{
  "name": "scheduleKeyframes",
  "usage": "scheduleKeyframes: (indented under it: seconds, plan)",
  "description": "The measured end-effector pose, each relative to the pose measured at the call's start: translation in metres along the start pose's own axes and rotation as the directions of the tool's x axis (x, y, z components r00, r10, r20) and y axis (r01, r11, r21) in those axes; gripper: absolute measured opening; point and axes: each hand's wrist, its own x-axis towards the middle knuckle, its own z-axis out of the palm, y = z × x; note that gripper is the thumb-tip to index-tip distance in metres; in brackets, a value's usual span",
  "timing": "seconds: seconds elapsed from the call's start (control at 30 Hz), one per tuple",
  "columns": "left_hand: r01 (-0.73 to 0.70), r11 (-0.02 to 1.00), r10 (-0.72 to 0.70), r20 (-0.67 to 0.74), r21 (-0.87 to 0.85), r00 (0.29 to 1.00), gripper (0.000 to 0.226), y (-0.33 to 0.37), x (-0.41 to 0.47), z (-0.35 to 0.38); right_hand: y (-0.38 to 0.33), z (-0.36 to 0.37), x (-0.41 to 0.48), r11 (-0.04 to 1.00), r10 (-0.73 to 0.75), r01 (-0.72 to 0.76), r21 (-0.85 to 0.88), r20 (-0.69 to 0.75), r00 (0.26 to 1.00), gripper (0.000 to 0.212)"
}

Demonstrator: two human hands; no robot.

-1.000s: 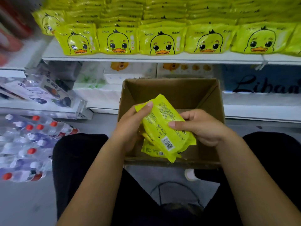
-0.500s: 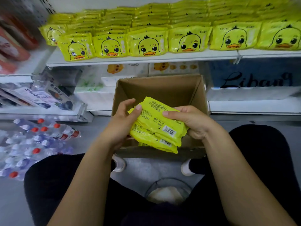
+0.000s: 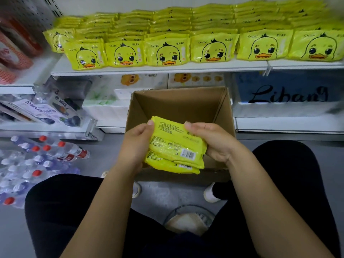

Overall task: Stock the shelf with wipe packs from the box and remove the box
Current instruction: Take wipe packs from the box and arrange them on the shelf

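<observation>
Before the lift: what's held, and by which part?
A stack of yellow wipe packs, left hand gripping its left side, right hand its right side, above the box.

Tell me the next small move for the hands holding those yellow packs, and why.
Probably raise the stack of wipe packs toward the shelf. Both the left hand and right hand grip it above the open box, and the shelf just above holds matching packs.

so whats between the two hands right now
A small stack of yellow wipe packs, at least two, gripped at one end by the left hand and at the other by the right hand, over the cardboard box. Seen in the head view.
</observation>
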Motion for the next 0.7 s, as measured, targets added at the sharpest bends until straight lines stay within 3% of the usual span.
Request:
scheduleKeyframes:
  seconds: [0.1,0.2,0.3,0.4,0.57,0.7]
  plan:
    - [-0.057,0.996,0.046,-0.156,-0.066,0.987,0.061,-0.012,0.007,0.000,-0.005,-0.003,0.003,0.984,-0.053,0.079,0.162,-0.159,0.986,0.031]
    - [-0.188,0.982,0.180,-0.263,-0.004,0.948,0.053,-0.010,0.002,0.009,-0.002,-0.001,0.004,0.986,-0.103,0.132,0.101,-0.254,0.962,0.032]
    - [-0.277,0.956,0.293,-0.247,0.098,0.924,0.044,-0.011,-0.005,0.017,0.003,0.008,0.003,0.984,-0.162,0.177,0.007,-0.368,0.916,0.028]
    - [-0.282,0.957,0.289,-0.222,0.060,0.931,0.033,-0.008,-0.008,0.018,0.006,0.012,-0.001,0.976,-0.209,0.214,-0.036,-0.418,0.884,0.030]
    - [-0.352,0.936,0.343,-0.217,-0.005,0.914,0.052,-0.001,-0.018,0.014,0.010,0.015,-0.005,0.972,-0.202,0.233,0.024,-0.418,0.886,0.025]
    - [-0.394,0.919,0.388,-0.271,0.034,0.881,0.058,-0.008,-0.021,0.010,0.012,0.015,-0.001,0.948,-0.319,0.270,-0.171,-0.462,0.828,0.022]
